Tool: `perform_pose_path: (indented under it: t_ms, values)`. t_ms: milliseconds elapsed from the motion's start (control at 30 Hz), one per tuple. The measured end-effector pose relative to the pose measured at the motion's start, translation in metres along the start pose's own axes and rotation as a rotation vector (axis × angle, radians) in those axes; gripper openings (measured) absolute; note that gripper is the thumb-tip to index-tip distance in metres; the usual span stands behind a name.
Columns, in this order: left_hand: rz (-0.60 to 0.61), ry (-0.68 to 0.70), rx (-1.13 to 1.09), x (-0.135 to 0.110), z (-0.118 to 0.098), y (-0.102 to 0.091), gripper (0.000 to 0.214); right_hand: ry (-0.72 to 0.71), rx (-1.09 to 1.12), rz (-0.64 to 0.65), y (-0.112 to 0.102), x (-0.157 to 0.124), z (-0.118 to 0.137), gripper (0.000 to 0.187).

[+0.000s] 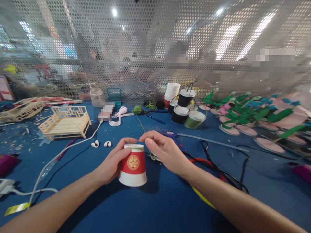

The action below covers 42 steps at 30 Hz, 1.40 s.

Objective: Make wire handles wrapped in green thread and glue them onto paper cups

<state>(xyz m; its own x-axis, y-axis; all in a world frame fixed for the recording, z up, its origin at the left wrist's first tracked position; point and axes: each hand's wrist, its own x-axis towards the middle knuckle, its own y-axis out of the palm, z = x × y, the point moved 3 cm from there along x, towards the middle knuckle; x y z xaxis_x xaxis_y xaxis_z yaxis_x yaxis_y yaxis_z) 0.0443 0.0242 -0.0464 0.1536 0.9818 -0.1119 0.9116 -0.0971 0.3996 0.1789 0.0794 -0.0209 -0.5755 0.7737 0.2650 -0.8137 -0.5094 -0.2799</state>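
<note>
A red and white paper cup [133,166] with a gold emblem stands upside down on the blue table [155,210]. My left hand [114,163] wraps round the cup's left side, thumb on its upturned base. My right hand [165,150] hovers at the cup's top right, its thumb and forefinger pinched on a thin green yarn strand [141,125] that runs back to a green yarn ball [137,109]. A blue glue gun [171,136] lies just behind my right hand, partly hidden.
Wooden stick furniture models [65,123] stand at the left. White earbuds [100,143] and a white cable [60,155] lie left of the cup. Stacked cups and small black and green buckets [184,111] stand behind. Pink discs with green paper leaves [245,119] fill the right. Black cords [218,168] trail right.
</note>
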Motion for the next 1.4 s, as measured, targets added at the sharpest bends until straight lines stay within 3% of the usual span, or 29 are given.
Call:
perform_pose_path:
  t_ms: [200, 333, 533, 767, 1100, 1300, 1400]
  values:
    - [-0.003, -0.012, 0.155, 0.000, 0.004, -0.002, 0.024, -0.070, -0.045, 0.028, 0.010, -0.007, 0.002, 0.005]
    - [-0.003, -0.008, 0.202, -0.001, 0.005, -0.003, 0.025, -0.034, -0.002, 0.084, 0.012, -0.007, -0.001, 0.008]
    - [0.044, -0.016, 0.185, -0.004, 0.006, 0.000, 0.027, 0.032, 0.049, 0.115, 0.011, -0.005, -0.002, 0.011]
    - [-0.048, -0.007, 0.190, -0.002, 0.008, 0.000, 0.020, 0.076, 0.047, 0.130, 0.014, -0.005, -0.006, 0.013]
    - [-0.037, -0.092, 0.020, -0.001, 0.008, 0.002, 0.020, 0.224, 0.335, 0.221, 0.010, -0.002, -0.009, 0.014]
    - [-0.058, -0.099, -0.034, 0.000, 0.003, 0.001, 0.025, 0.188, 0.274, 0.171, 0.005, 0.001, -0.009, 0.013]
    - [-0.055, -0.082, -0.028, 0.001, 0.001, -0.001, 0.027, 0.163, 0.169, 0.070, 0.002, 0.003, -0.011, 0.017]
